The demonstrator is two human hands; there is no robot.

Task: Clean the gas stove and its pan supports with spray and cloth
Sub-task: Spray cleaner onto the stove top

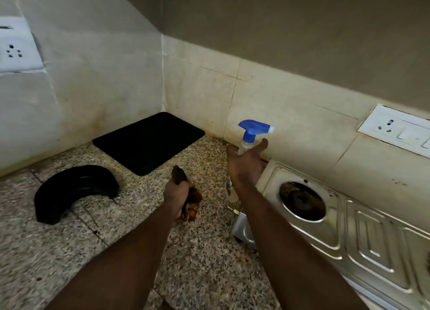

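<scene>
Okay, speckled stone surface [209,263] runs under both arms. Steel gas stove [363,228] sits just right of the right grip [244,164], with one burner well [302,200] bare, no pan support on it. Black mat [149,142] lies beyond the left grip [175,193], in the wall corner. Curved black piece [74,191] lies well left of that grip; maybe stacked pan supports, can't confirm. Spray bottle [252,128], blue trigger head, stands upright just beside the stove's end, its neck between thumb and fingers of the right grip. That grip is wide, fingers spread, not closed; contact with the bottle unclear. Left grip is tight round a bunched brown cloth [192,207], low over the surface. Step, as I judge it: pick up the spray. To do it well, close round the neck below the trigger, keep the index finger free for the lever, and lift straight so it doesn't tip. Aim the nozzle at the stove top, away from the wall socket [395,130], cloth ready.
</scene>
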